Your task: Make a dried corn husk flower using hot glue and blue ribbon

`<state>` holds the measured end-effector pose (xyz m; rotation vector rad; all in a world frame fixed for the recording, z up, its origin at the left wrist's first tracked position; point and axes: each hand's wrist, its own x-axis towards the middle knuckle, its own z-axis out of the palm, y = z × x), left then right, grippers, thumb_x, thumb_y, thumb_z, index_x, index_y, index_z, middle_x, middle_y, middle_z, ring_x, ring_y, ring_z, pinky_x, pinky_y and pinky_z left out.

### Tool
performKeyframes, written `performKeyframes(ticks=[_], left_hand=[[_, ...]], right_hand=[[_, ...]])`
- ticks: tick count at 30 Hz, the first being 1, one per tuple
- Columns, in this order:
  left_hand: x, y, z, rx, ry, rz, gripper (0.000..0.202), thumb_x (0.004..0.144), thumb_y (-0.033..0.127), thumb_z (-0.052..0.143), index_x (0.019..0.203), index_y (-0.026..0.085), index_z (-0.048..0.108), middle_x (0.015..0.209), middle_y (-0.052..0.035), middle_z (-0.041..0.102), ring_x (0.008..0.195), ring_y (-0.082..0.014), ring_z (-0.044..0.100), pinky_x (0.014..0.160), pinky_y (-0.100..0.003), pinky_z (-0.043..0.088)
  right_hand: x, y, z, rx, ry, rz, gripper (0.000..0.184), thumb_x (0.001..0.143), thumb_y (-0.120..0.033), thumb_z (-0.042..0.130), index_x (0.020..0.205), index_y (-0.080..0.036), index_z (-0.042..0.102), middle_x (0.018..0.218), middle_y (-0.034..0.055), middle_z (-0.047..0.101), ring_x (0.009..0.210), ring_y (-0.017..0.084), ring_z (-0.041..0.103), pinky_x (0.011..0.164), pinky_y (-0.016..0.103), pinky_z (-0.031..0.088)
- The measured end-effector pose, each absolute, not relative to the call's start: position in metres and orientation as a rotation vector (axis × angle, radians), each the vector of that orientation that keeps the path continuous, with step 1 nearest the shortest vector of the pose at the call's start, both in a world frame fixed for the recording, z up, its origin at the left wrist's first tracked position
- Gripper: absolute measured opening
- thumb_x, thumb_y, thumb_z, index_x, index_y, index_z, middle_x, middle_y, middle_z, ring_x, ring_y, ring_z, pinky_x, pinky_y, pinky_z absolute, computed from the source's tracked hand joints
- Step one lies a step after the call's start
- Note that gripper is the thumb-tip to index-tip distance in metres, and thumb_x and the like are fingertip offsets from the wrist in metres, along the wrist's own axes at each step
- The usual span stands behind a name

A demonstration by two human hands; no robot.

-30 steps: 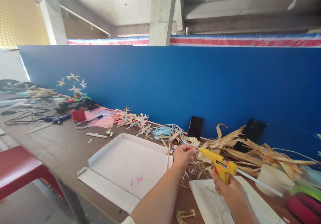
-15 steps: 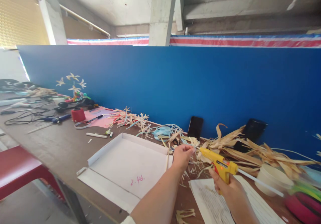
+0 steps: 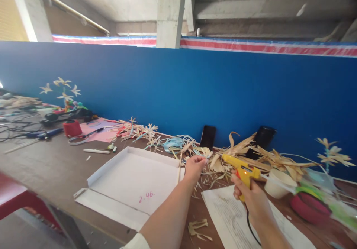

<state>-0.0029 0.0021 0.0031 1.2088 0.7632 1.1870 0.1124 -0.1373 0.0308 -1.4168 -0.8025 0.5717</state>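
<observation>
My right hand (image 3: 249, 195) is wrapped round the handle of a yellow hot glue gun (image 3: 242, 167), whose nozzle points left and whose orange light glows. A white glue stick (image 3: 275, 182) sticks out of its back, and a black cord hangs below. Left of the nozzle, my left hand (image 3: 195, 169) is pinched at the fingertips; what it holds, if anything, is too small to make out. A white box lid (image 3: 134, 182) marked "2.46." lies beside my left forearm. Printed sheets (image 3: 223, 212) lie beneath my right hand.
Dry husk strips (image 3: 273, 158) and a white cup (image 3: 279, 184) lie at the right, near a dark red round object (image 3: 309, 206). A phone (image 3: 208, 136) leans on the blue partition (image 3: 167, 85). Husk flowers (image 3: 142, 130) and a red thread spool (image 3: 72, 128) are at the left.
The glue gun has drawn away from my left fingertips, leaving a wider gap. My view has turned to the right, bringing a husk flower at the right edge further into sight.
</observation>
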Motion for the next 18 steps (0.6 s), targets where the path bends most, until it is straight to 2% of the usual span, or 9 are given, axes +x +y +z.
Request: performKeyframes(ticks=[5, 11, 14, 18], left_hand=[[-0.004, 0.001, 0.004, 1.249, 0.763, 1.176, 0.022, 0.063, 0.033, 0.066, 0.071, 0.012, 0.066, 0.060, -0.0017, 0.061, 0.052, -0.0089, 0.050, 0.052, -0.020, 0.037], [-0.005, -0.001, 0.006, 1.250, 0.783, 1.166, 0.018, 0.063, 0.029, 0.066, 0.070, 0.013, 0.066, 0.059, -0.0007, 0.061, 0.052, -0.0081, 0.049, 0.054, -0.020, 0.038], [-0.005, 0.000, 0.005, 1.251, 0.772, 1.152, 0.020, 0.063, 0.031, 0.066, 0.071, 0.013, 0.067, 0.059, -0.0001, 0.060, 0.051, -0.0080, 0.048, 0.053, -0.020, 0.037], [-0.005, 0.000, 0.005, 1.256, 0.765, 1.141, 0.019, 0.062, 0.030, 0.066, 0.070, 0.013, 0.066, 0.059, -0.0004, 0.061, 0.051, -0.0079, 0.047, 0.053, -0.020, 0.036]], right_hand=[[0.132, -0.147, 0.038, -1.445, -0.572, 0.681, 0.038, 0.056, -0.032, 0.077, 0.085, -0.017, 0.059, 0.072, 0.0006, 0.061, 0.045, 0.007, 0.048, 0.038, 0.018, 0.043], [0.157, -0.160, 0.020, -1.493, -0.251, 0.916, 0.026, 0.057, -0.016, 0.075, 0.077, -0.016, 0.060, 0.064, -0.0022, 0.060, 0.042, 0.005, 0.050, 0.038, 0.014, 0.046], [0.167, -0.161, 0.012, -1.472, -0.180, 1.007, 0.016, 0.061, -0.013, 0.071, 0.072, -0.015, 0.059, 0.058, -0.0033, 0.058, 0.040, 0.005, 0.051, 0.039, 0.014, 0.046], [0.175, -0.158, 0.008, -1.478, -0.224, 1.065, 0.014, 0.062, -0.010, 0.068, 0.070, -0.015, 0.058, 0.054, -0.0048, 0.055, 0.040, 0.004, 0.051, 0.042, 0.013, 0.047]])
